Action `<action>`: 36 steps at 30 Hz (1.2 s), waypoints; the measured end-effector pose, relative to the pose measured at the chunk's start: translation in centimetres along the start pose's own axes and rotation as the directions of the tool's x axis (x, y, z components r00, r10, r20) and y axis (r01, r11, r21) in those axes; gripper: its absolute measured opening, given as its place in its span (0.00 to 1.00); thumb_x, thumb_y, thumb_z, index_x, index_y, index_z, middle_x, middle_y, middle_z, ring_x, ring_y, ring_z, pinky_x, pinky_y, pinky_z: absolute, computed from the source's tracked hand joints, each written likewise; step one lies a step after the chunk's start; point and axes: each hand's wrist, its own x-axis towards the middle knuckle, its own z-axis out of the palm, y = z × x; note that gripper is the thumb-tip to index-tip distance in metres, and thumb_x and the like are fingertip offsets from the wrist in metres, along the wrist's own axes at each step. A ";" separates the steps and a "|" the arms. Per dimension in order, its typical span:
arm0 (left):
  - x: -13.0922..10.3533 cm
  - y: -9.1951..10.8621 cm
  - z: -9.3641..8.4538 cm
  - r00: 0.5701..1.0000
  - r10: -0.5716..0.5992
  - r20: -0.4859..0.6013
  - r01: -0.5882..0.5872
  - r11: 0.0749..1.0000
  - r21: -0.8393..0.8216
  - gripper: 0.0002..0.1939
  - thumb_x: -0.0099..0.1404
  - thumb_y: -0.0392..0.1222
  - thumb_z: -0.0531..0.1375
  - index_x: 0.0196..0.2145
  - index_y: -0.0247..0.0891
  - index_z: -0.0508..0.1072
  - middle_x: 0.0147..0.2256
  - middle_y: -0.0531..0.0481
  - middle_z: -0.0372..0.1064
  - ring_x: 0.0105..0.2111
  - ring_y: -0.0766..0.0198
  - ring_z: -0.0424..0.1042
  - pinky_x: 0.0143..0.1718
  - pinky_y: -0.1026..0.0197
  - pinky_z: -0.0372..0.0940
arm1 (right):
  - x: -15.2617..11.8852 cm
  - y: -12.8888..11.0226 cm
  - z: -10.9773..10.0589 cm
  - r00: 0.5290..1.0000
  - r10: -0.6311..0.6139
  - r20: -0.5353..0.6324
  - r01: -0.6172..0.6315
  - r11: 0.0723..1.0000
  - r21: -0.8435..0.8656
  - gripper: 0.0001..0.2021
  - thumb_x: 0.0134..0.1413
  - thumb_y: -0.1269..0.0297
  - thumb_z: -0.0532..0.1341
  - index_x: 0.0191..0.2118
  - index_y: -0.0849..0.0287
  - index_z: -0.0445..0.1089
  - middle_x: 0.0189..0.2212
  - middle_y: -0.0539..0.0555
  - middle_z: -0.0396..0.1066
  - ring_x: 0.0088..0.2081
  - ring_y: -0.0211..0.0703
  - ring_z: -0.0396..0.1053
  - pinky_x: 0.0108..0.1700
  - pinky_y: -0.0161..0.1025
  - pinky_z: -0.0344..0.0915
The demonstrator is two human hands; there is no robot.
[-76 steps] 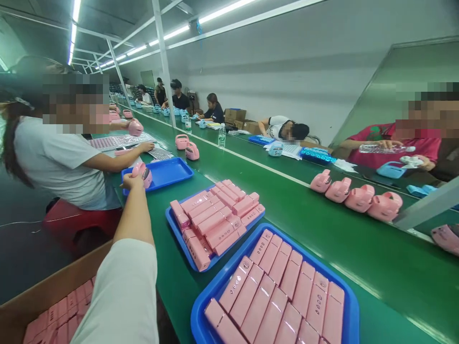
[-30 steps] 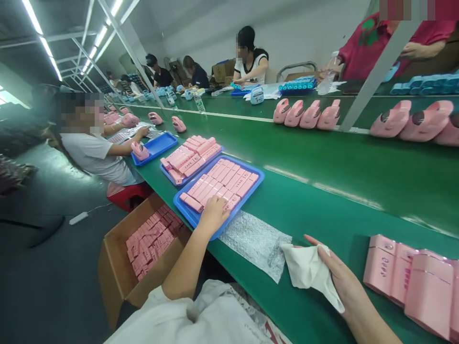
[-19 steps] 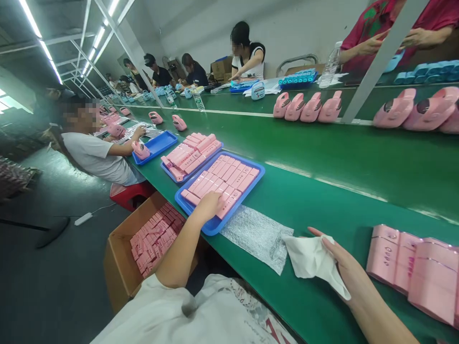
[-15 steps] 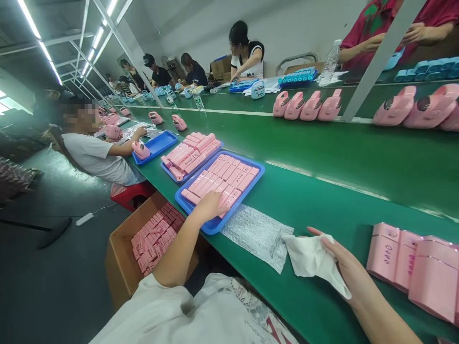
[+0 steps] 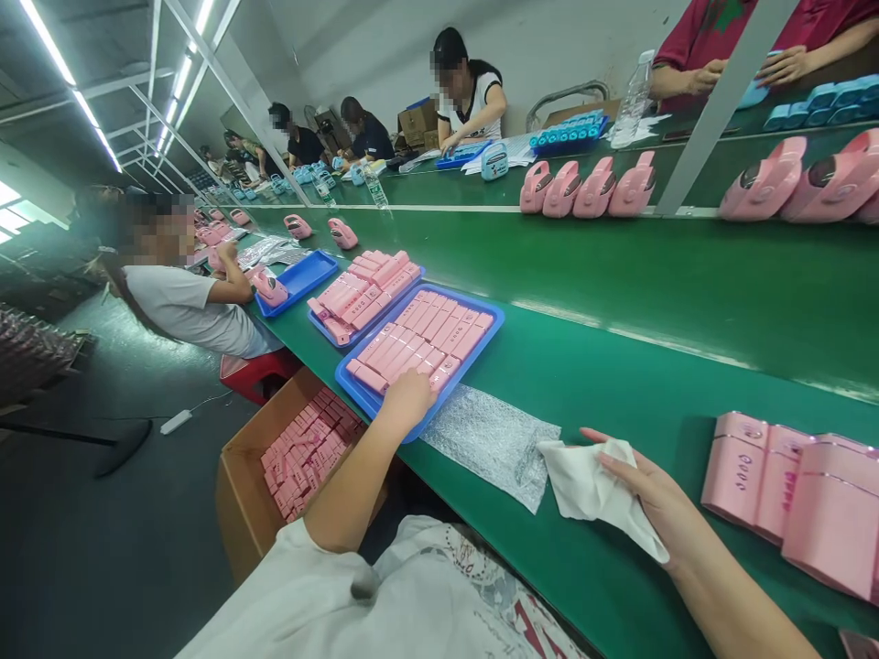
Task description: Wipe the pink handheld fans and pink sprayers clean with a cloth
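Observation:
My left hand [image 5: 410, 401] is at the near edge of a blue tray [image 5: 495, 322] filled with rows of pink pieces [image 5: 418, 334]. Its fingers are bent down onto the nearest pieces, and the fingertips are partly hidden. My right hand [image 5: 642, 490] holds a white cloth [image 5: 591, 480] between thumb and fingers, just above the green table. Between my hands a sheet of bubble wrap [image 5: 491, 439] lies flat, its left end beside the tray. To the right of my right hand stand several larger pink cases [image 5: 738, 471].
A second blue tray of pink pieces [image 5: 367, 297] adjoins the first on the left. Below the table edge sits a cardboard box [image 5: 240, 494] of pink pieces. A person [image 5: 199, 293] sits at left; pink devices [image 5: 594, 188] line the divider, with co-workers beyond.
My left hand has drawn its fingers in at the tray's near corner and a pink piece there looks covered or lifted. My right hand has barely moved. The view has shifted slightly.

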 end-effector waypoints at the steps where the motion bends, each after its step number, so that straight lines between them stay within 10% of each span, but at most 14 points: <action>1: 0.0 -0.1 -0.1 1.000 -0.003 -0.001 0.003 1.000 -0.015 0.07 0.62 0.40 0.55 0.29 0.35 0.71 0.37 0.36 0.70 0.38 0.47 0.73 0.36 0.52 0.64 | 0.1 0.0 -0.1 1.000 -0.001 0.000 0.001 1.000 0.003 0.30 0.38 0.61 0.73 0.52 0.55 0.70 0.31 0.51 0.77 0.27 0.37 0.74 0.27 0.28 0.70; 10: -2.8 -0.8 -0.4 0.996 0.004 -0.087 -0.040 0.906 -0.422 0.11 0.66 0.47 0.52 0.41 0.38 0.65 0.38 0.45 0.73 0.39 0.58 0.74 0.39 0.58 0.67 | 0.9 -0.3 -0.5 0.994 0.015 -0.112 -0.002 0.993 0.118 0.14 0.55 0.60 0.61 0.45 0.59 0.74 0.38 0.57 0.77 0.34 0.43 0.76 0.30 0.30 0.73; 15: -3.0 3.6 0.0 0.946 0.319 -0.050 -0.114 0.183 -0.976 0.26 0.58 0.55 0.62 0.46 0.36 0.61 0.36 0.46 0.71 0.34 0.60 0.75 0.35 0.58 0.70 | 0.7 -0.8 0.4 0.976 -0.039 -0.215 0.090 0.968 0.233 0.14 0.63 0.61 0.52 0.45 0.57 0.73 0.41 0.55 0.77 0.38 0.39 0.76 0.33 0.29 0.74; 18: -2.3 8.0 0.8 0.806 0.588 0.067 0.088 -0.007 -0.996 0.31 0.54 0.54 0.67 0.49 0.36 0.61 0.31 0.50 0.70 0.28 0.62 0.75 0.29 0.61 0.70 | 0.7 -0.8 0.1 0.962 -0.167 -0.214 0.227 0.927 0.298 0.13 0.56 0.62 0.60 0.46 0.58 0.73 0.40 0.54 0.77 0.39 0.41 0.76 0.36 0.30 0.74; 23: -1.5 13.1 3.1 0.609 0.781 0.136 0.230 -0.010 -0.973 0.25 0.52 0.47 0.69 0.40 0.37 0.61 0.31 0.52 0.70 0.22 0.66 0.73 0.21 0.66 0.67 | 0.8 -1.0 -0.8 0.867 -0.447 -0.221 0.497 0.814 0.299 0.20 0.44 0.61 0.69 0.46 0.57 0.72 0.43 0.55 0.76 0.46 0.48 0.74 0.48 0.44 0.73; 32: -2.3 13.8 5.2 0.227 0.934 0.275 0.679 0.051 -0.733 0.24 0.61 0.56 0.60 0.44 0.33 0.65 0.20 0.57 0.65 0.10 0.71 0.61 0.10 0.69 0.56 | 0.6 -0.3 -0.9 0.831 -0.553 -0.061 0.555 0.818 0.150 0.23 0.54 0.43 0.59 0.47 0.56 0.72 0.40 0.56 0.76 0.46 0.52 0.73 0.45 0.48 0.73; 36: -2.1 13.7 5.3 0.135 0.958 0.252 0.805 0.043 -0.592 0.24 0.64 0.58 0.56 0.45 0.33 0.69 0.20 0.56 0.64 0.09 0.72 0.59 0.08 0.71 0.55 | -0.2 0.1 -0.7 0.801 -0.595 0.055 0.592 0.803 0.066 0.23 0.58 0.44 0.56 0.50 0.55 0.71 0.35 0.55 0.76 0.38 0.49 0.75 0.37 0.44 0.74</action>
